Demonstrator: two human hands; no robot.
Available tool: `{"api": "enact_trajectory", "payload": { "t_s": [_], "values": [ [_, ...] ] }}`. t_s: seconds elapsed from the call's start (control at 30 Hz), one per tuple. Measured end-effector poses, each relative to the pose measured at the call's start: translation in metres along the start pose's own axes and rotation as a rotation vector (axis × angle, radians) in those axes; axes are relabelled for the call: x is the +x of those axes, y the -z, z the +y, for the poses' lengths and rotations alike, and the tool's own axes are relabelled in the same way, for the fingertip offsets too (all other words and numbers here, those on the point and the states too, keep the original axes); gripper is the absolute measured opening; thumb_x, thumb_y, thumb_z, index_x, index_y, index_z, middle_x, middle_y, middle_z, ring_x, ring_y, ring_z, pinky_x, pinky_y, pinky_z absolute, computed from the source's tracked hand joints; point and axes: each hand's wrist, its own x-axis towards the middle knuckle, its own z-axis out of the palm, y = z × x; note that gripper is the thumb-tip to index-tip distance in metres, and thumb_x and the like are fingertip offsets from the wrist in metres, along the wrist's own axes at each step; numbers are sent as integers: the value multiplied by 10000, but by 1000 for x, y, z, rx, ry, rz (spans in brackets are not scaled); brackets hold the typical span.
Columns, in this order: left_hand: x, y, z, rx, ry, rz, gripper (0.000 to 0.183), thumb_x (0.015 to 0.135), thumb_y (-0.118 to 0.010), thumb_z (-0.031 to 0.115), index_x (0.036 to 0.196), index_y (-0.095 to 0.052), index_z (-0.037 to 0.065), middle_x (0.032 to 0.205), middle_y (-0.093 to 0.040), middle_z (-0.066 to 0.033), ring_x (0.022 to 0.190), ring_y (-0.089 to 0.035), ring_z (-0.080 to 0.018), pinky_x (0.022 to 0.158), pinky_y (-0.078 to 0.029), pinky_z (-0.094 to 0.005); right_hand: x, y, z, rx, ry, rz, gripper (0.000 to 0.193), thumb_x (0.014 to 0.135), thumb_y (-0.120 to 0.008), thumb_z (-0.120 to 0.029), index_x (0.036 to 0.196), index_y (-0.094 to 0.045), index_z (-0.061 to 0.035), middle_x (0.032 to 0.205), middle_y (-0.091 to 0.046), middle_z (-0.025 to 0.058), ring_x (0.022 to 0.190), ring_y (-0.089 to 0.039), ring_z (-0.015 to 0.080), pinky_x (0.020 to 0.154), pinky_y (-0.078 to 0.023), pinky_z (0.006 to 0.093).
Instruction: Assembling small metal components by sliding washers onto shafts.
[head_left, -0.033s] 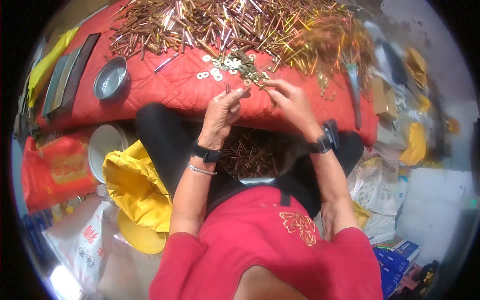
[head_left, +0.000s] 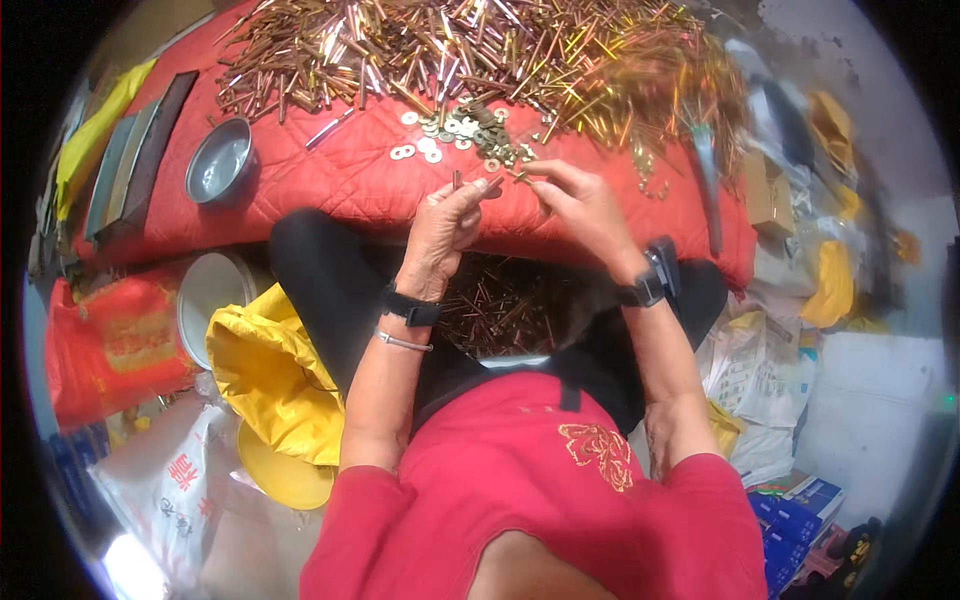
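My left hand is closed with thumb and fingertips pinched on a copper-coloured metal tube. Another short brown end sticks up beside its knuckles; whether both belong to one piece I cannot tell. Just to the right, my right hand pinches a small brass-coloured piece, its exact shape too small to make out. Both hands hover near the front edge of a red quilted cloth. Flat washers and a cluster of small brass-coloured nuts lie right beyond my fingertips.
Behind the washers spreads a large heap of copper- and gold-coloured metal rods. A grey metal bowl sits at left. More rods lie below, between my legs. A yellow bag is at lower left, a cardboard box at right.
The brass-coloured piece in my right fingers has tilted slightly. My left hand keeps its hold, and the whole view has shifted a little.
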Motion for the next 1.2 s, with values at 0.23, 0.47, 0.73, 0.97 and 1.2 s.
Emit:
{"api": "enact_trajectory", "payload": {
  "t_s": [0.23, 0.47, 0.73, 0.97, 1.2],
  "values": [
    [1, -15, -2, 120, 13, 7, 174, 888, -623, 185, 936, -658, 22, 548, -356, 103, 433, -276, -7, 406, -180, -187, -9, 9, 4, -104, 98, -3, 217, 898, -592, -109, 1100, -651, -54, 722, -601, -5, 627, -530, 51, 572, -444, 231],
    [0, -10, 3, 169, 15, -11, 167, 870, -640, 183, 924, -661, 27, 562, -392, 95, 440, -294, -6, 414, -195, -189, -12, 17, -7, -72, 95, -46, 211, 888, -595, -98, 1082, -650, -37, 756, -619, 5, 649, -534, 51, 599, -452, 234],
    [-7, -12, 12, 560, 260, -206, 183, 825, -672, 221, 888, -669, 49, 628, -500, 71, 500, -372, -9, 459, -240, -179, -20, 45, -16, -10, -107, -557, 239, 851, -596, -106, 1073, -646, -34, 802, -626, -4, 673, -540, 56, 630, -460, 248],
    [6, -3, -8, -238, 194, -116, 284, 871, -613, 171, 1050, -577, -47, 693, -519, 4, 489, -361, -39, 442, -282, -170, -22, 34, 4, 156, -257, -302, 173, 895, -589, -146, 1015, -659, -44, 685, -555, -46, 608, -508, 34, 546, -404, 197],
    [15, -10, -38, -355, -43, 44, 284, 911, -614, 207, 1046, -569, -39, 706, -470, 12, 522, -349, -33, 411, -278, -161, -10, -12, 10, 16, 43, 204, 215, 925, -556, -173, 1026, -635, 1, 867, -589, 47, 823, -563, 118, 742, -446, 265]
  ]
}}
